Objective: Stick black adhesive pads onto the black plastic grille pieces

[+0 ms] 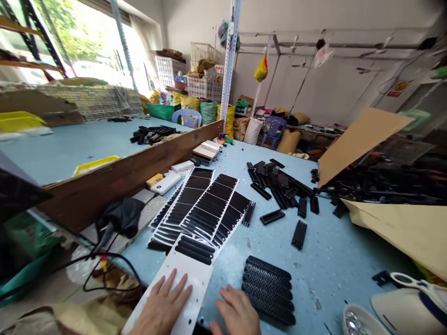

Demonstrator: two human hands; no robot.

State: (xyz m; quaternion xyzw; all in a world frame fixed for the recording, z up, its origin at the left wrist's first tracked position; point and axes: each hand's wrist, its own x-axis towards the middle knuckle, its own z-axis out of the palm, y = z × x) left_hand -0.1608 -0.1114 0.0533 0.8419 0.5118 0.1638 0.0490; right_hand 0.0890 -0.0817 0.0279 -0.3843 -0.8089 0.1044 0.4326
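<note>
My left hand (164, 302) lies flat with spread fingers on a white backing sheet (190, 274), which carries a few black rounded adhesive strips (193, 249) at its far end. My right hand (239, 314) is just right of that sheet, its thumb and fingers bent but apart, with nothing visible between them. Beside its thumb, part of a dark piece (200, 328) shows at the bottom edge. To the right of this hand sits a row of black textured strips (268, 291). Beyond the hands, more sheets of black strips (209, 204) overlap on the blue table (331, 260).
Black slotted plastic parts (279, 184) are heaped mid-table. At right are an open cardboard box (363, 144) of dark parts, scissors (412, 281) and a white bowl (361, 321) of shiny bits. A wooden board (139, 167) edges the left, near a dark cloth-like item (122, 216) and cables.
</note>
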